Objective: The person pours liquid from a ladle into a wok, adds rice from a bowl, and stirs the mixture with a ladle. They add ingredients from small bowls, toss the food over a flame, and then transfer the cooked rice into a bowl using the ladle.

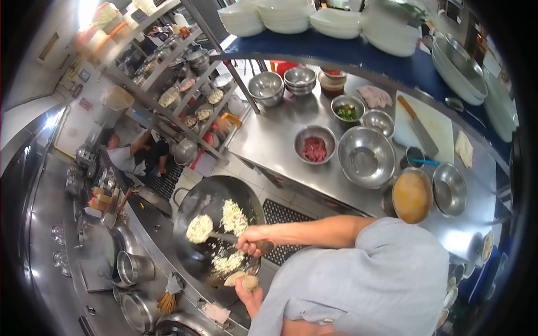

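My right hand [253, 241] is closed round the wooden handle of a wok ladle [223, 237]. Its round bowl is heaped with pale, grainy food [200, 229] that looks like fried rice. More of this food [234, 217] lies in loose patches inside the large dark wok [193, 260]. At the wok's near rim, my left hand [250, 295] grips a folded tan cloth [242, 280]. The cloth lies against the rim and hides whatever part of it the fingers hold.
Behind, a steel counter [263, 137] carries a bowl of raw red meat [315, 149], a knife [421, 131] on a white board and a container of yellow liquid [412, 196]. A steel pot [135, 267] and bamboo brush [167, 301] stand beside the stove. Another person [124, 155] is at the far left.
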A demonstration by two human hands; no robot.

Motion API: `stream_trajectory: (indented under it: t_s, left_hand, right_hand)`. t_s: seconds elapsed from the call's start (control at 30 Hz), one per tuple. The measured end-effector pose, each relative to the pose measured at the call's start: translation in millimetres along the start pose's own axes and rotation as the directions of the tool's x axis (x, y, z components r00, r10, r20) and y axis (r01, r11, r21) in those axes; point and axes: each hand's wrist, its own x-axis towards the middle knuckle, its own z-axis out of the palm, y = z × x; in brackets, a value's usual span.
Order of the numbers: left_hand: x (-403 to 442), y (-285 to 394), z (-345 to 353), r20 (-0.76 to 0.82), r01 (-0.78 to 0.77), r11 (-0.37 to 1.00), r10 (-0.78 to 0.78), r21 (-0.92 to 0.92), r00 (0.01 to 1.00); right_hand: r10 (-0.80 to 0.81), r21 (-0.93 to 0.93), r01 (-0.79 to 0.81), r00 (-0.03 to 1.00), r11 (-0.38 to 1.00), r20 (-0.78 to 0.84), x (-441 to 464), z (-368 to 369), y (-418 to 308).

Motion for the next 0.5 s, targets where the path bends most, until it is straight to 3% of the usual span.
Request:
stream_trajectory:
  t_s: [0.03, 0.07, 0.1, 0.2, 0.3, 0.37, 0.4, 0.43, 0.47, 0.5]
  left_hand:
    - [-6.0, 3.7, 5.4, 0.105, -0.249, 0.888, 0.225, 0.388, 0.969]
    - [-11.7, 2.8, 12.1, 0.294, -0.47, 0.58, 0.375, 0.665, 0.879]
    - [-15.6, 0.7, 12.9, 0.516, -0.617, 0.154, 0.415, 0.772, 0.749]
    - [3.8, -7.8, -5.7, 0.344, -0.4, 0.508, 0.204, 0.763, 0.916]
    - [27.1, -14.4, -14.5, 0.376, -0.366, 0.675, 0.14, 0.64, 0.916]
    - [40.0, -15.7, -9.7, 0.258, -0.113, 0.899, 0.0, 0.423, 0.966]
    - [47.4, -14.3, -2.1, 0.15, 0.129, 0.972, -0.16, 0.196, 0.976]
    - [52.7, -13.2, 5.3, 0.083, 0.348, 0.936, -0.343, -0.058, 0.936]
    - [58.4, -17.1, 1.1, 0.186, 0.09, 0.966, -0.138, 0.242, 0.973]
    - [65.2, -24.7, -10.0, 0.342, -0.21, 0.854, 0.041, 0.475, 0.939]
  right_hand:
    - [-0.032, -0.014, 0.032, 0.999, 0.999, -0.008, -3.9, -0.5, 2.7]
    - [-0.066, -0.034, 0.066, 0.998, 0.997, -0.02, -11.6, -4.9, 5.7]
    - [-0.121, -0.024, 0.119, 0.99, 0.993, -0.073, -26.5, -3.9, 8.9]
    - [-0.22, 0.027, 0.229, 0.958, 0.973, -0.185, -66.7, -1.7, 22.0]
    - [-0.287, 0.013, 0.298, 0.929, 0.954, -0.233, -87.2, -9.7, 26.5]
    - [-0.355, 0.013, 0.37, 0.901, 0.929, -0.25, -99.7, -12.3, 25.6]
    - [-0.391, 0.006, 0.408, 0.879, 0.913, -0.273, -106.6, -10.5, 23.3]
    - [-0.425, -0.002, 0.444, 0.857, 0.896, -0.293, -113.7, -6.9, 21.0]
    - [-0.456, -0.008, 0.478, 0.834, 0.878, -0.31, -120.2, -1.9, 18.9]
    - [-0.497, -0.042, 0.514, 0.801, 0.857, -0.333, -129.0, 7.3, 15.8]
